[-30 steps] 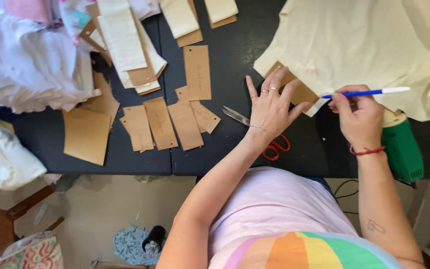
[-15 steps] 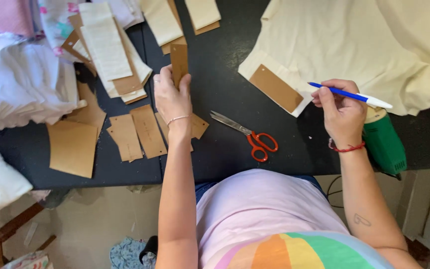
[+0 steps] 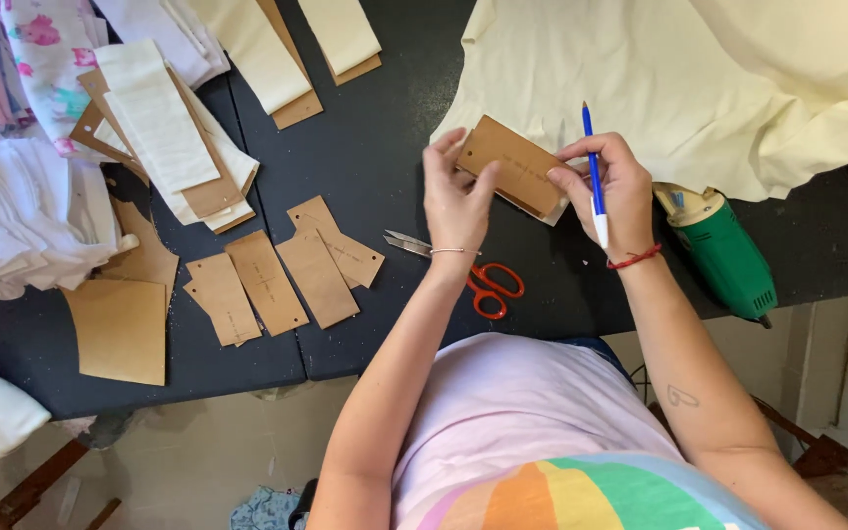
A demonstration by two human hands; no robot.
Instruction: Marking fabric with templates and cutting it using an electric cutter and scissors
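Seen from above, a person in a pale pink top with a rainbow band stands at a black work table [image 3: 385, 147], and both hands now meet on one small brown cardboard pattern piece [image 3: 517, 172] with a punched hole near one corner. The left hand [image 3: 455, 201], which half a second ago was reaching far to the left over the loose cardboard pieces, has come back across the table and pinches the near-left edge of the piece between thumb and fingers. The right hand [image 3: 612, 191], wearing a red cord bracelet, steadies the opposite end with its fingertips while also gripping a blue and white ballpoint pen [image 3: 593, 177], held nearly upright with its tip pointing toward the person. The piece lies against the edge of a large sheet of cream fabric [image 3: 689, 88] spread over the upper right of the table. Red-handled scissors [image 3: 478, 275] lie closed on the table just below the left wrist. A green handheld power tool [image 3: 723, 250] rests to the right of the right wrist. To the left lie several more loose brown cardboard templates [image 3: 272, 280], stacks of cream fabric strips on cardboard [image 3: 164, 132], and heaps of white cloth [image 3: 12, 221].
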